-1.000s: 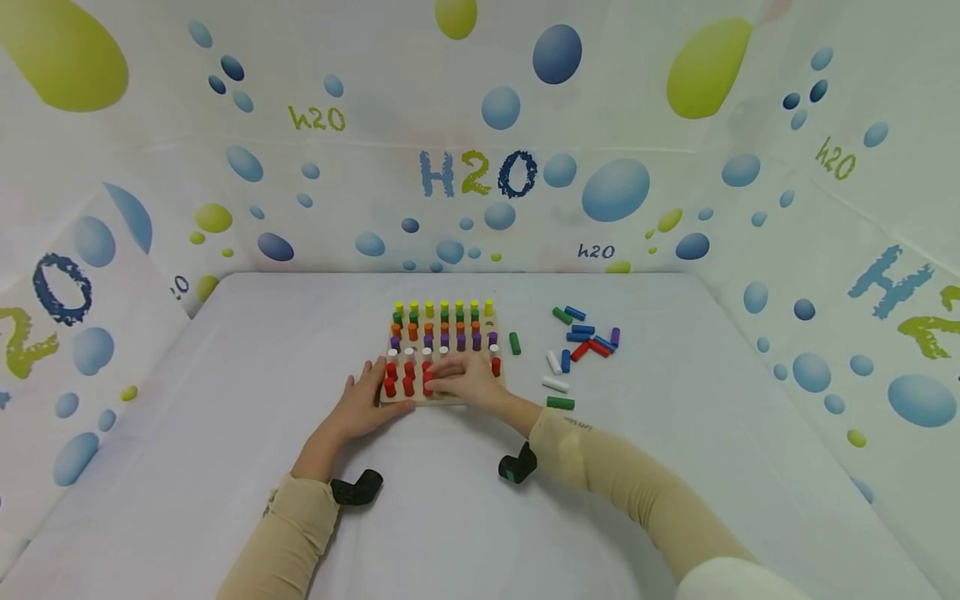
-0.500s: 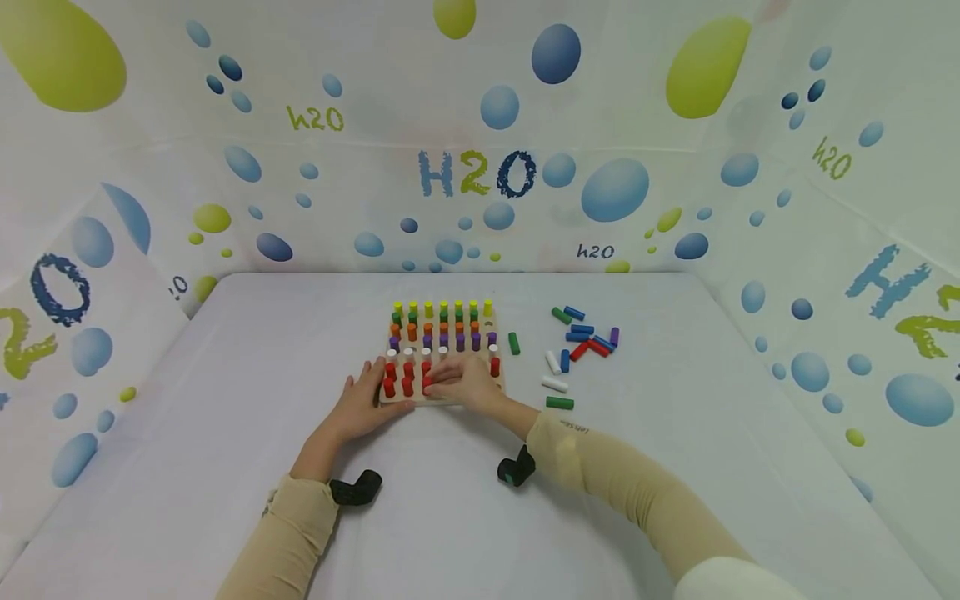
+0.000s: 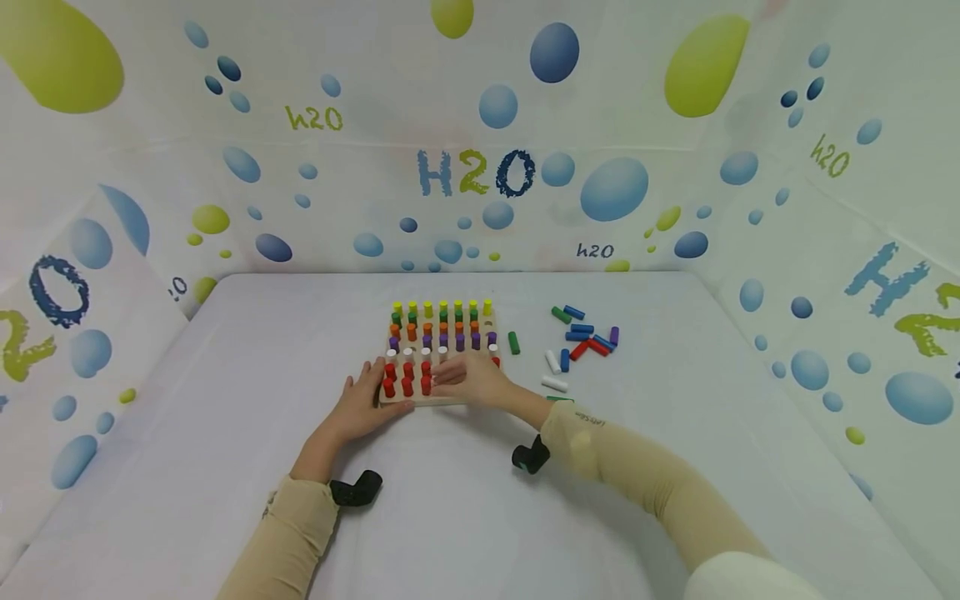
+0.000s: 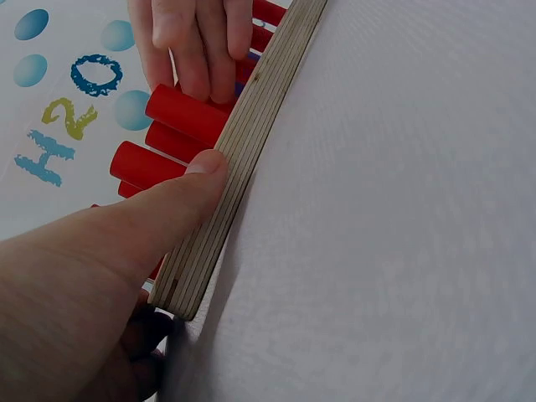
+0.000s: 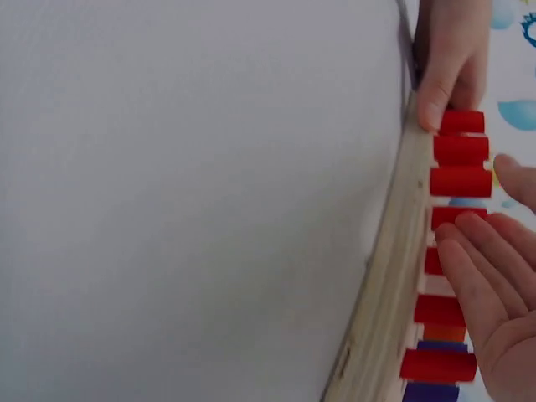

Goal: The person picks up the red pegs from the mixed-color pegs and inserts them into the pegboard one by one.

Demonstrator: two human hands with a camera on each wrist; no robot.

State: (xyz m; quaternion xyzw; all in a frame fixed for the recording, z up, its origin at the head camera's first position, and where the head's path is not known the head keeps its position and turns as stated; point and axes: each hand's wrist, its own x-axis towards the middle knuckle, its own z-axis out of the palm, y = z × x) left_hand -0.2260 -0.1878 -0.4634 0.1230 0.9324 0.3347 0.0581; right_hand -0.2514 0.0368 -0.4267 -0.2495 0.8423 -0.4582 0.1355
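Note:
A wooden pegboard (image 3: pixel 442 401) lies on the table with upright pegs in colour rows: yellow at the back, then green, orange, purple, white, and red in front. My left hand (image 3: pixel 363 406) holds its front left corner; the thumb (image 4: pixel 207 165) presses the front edge and the fingers lie along the left side. Over the board's right half is my right hand (image 3: pixel 480 381), with thumb and straight fingers (image 5: pixel 477 251) apart and nothing between them. Just left of its fingertips stands a red peg (image 3: pixel 426 385) in the front row. The right hand hides several pegs behind it.
Right of the board lie loose pegs: a green peg (image 3: pixel 513 342) beside its edge, white pegs (image 3: pixel 555 384), blue pegs (image 3: pixel 577 337), red pegs (image 3: pixel 579 351) and a purple peg (image 3: pixel 614 336). A green peg (image 3: pixel 558 399) is partly covered by the right sleeve.
My right hand has let go of the third red peg in the front row and drawn slightly right, its fingers spreading. The left hand has stayed at the corner.

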